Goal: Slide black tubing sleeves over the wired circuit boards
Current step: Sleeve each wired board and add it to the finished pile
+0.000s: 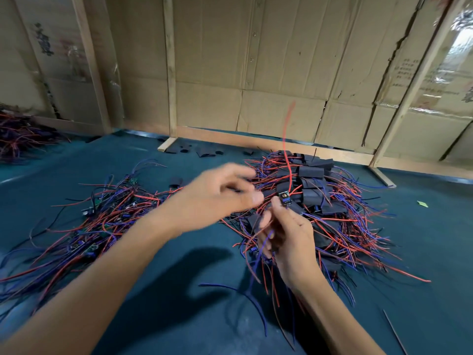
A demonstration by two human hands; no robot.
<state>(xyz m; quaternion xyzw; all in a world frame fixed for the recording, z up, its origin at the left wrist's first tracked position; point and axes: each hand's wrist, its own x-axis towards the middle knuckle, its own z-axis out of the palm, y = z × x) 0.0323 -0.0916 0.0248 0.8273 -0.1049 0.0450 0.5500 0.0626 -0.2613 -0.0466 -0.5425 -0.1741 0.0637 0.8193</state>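
My right hand point(289, 234) pinches a small wired circuit board point(285, 196) at its fingertips, just above the table's middle. The board's red wire point(288, 149) stands straight up, and its red and blue wires hang down through my palm. My left hand point(220, 198) is blurred with motion just left of the board, fingers loosely curled; I cannot tell whether it holds a black sleeve. Behind my hands lies a pile of boards in black tubing sleeves point(311, 185). A pile of bare wired boards point(102, 213) lies to the left.
The table has a dark teal cover point(179, 290). Loose black sleeves point(202, 151) lie at the back by a wooden frame point(170, 73) with cardboard walls. Another heap of wires point(18, 139) sits at the far left. A loose blue wire point(245, 298) lies near my right wrist.
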